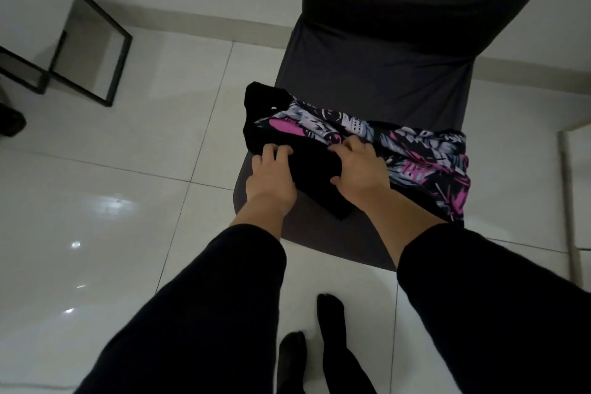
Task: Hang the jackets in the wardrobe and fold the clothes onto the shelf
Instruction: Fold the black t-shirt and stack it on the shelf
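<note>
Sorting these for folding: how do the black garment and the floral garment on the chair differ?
The black garment is plain; the floral garment is printed pink, grey and white. The black one lies toward the seat's left, overhanging its edge; the floral one spreads right. The left hand rests on the black one only, the right hand across both. Both lie crumpled on the chair.

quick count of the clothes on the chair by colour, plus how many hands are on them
Black garment: 1
Pink, grey and black patterned garment: 1
Hands on the clothes, left hand and right hand: 2
Total: 2 garments and 2 hands, all on the dark chair.
</note>
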Tool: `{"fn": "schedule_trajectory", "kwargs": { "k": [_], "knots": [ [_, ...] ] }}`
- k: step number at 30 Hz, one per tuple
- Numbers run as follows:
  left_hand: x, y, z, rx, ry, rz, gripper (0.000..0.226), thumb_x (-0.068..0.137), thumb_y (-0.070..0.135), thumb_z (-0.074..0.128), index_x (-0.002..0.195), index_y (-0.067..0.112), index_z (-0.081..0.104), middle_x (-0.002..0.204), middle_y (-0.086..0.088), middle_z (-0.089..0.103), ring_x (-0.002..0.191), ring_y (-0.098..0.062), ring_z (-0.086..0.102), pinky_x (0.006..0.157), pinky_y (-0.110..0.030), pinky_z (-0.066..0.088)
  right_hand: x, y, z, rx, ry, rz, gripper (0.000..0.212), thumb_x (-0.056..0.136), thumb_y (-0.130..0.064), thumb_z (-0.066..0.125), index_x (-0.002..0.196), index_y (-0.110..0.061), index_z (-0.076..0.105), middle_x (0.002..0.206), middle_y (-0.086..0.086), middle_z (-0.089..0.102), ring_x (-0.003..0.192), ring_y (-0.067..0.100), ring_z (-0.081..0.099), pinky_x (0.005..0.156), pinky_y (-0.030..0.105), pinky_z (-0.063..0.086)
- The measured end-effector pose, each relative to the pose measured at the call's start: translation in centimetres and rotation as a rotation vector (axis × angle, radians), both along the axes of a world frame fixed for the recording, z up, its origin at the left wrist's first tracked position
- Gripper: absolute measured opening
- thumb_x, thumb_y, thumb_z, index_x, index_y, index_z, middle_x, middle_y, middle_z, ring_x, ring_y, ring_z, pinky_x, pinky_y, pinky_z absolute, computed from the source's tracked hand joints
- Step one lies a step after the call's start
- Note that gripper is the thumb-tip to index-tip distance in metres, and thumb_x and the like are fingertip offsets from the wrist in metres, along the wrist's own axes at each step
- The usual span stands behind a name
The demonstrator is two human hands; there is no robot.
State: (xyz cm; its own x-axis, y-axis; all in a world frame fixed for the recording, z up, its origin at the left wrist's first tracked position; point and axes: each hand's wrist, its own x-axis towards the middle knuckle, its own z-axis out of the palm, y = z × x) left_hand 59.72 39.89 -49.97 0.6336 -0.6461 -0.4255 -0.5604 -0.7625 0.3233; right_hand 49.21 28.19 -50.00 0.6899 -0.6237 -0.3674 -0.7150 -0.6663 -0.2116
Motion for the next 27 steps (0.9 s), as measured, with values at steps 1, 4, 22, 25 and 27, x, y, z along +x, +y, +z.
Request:
{"fn": "schedule_trajectory", "kwargs": {
  "k": [1,4,22,25,27],
  "knots": [
    [0.2,-0.2,0.0,-0.005,-0.023,0.016,0.049,0.087,0.01,0.059,0.13,0.024,0.042,0.139,-0.003,0.031,0.12,-0.029,0.041,0.081,-0.04,0.044,0.2,-0.1,0.0,-0.01,-0.043,-0.027,0.045,0.087,-0.024,0.065,0.13,-0.024,0.051,0.139,0.002,0.04,0.129,0.028,0.036,0.099,0.046,0.038],
    [0.5,-0.8,0.5,-0.027,-0.036,0.095,0.026,0.09,0.006,0.047,0.112,0.019,0.052,0.123,-0.006,0.043,0.098,-0.032,0.055,0.07,-0.035,0.039,0.7,-0.5,0.5,-0.042,-0.081,-0.028,0.016,0.091,-0.023,0.06,0.106,-0.021,0.065,0.126,-0.001,0.051,0.121,0.026,0.041,0.096,0.04,0.036],
    [-1.6,-4.4,18.9,-0.635,-0.036,-0.079,0.014,0.092,0.014,0.046,0.099,0.025,0.049,0.093,-0.001,0.064,0.085,-0.021,0.058,0.073,-0.04,0.05,-5.4,-2.0,17.7,0.25,-0.287,-0.262,0.057,0.076,-0.05,0.065,0.127,-0.033,0.045,0.122,-0.002,0.058,0.113,0.023,0.056,0.1,0.045,0.041],
    [-3.2,-4.7,24.0,-0.798,0.009,-0.132,0.01,0.091,0.013,0.052,0.098,0.02,0.053,0.094,0.002,0.065,0.088,-0.019,0.06,0.081,-0.035,0.05,-7.2,-1.5,22.9,0.168,-0.336,-0.276,0.043,0.083,-0.052,0.062,0.119,-0.029,0.061,0.118,0.003,0.065,0.11,0.027,0.059,0.093,0.036,0.046],
    [-4.2,-4.7,27.0,-0.863,0.021,-0.126,0.01,0.092,0.019,0.053,0.102,0.018,0.054,0.098,0.002,0.066,0.092,-0.02,0.062,0.083,-0.033,0.05,-8.3,-1.2,26.9,0.182,-0.5,-0.37,0.028,0.09,-0.04,0.059,0.107,-0.021,0.069,0.107,0.007,0.069,0.101,0.028,0.063,0.085,0.033,0.047]
  ]
}}
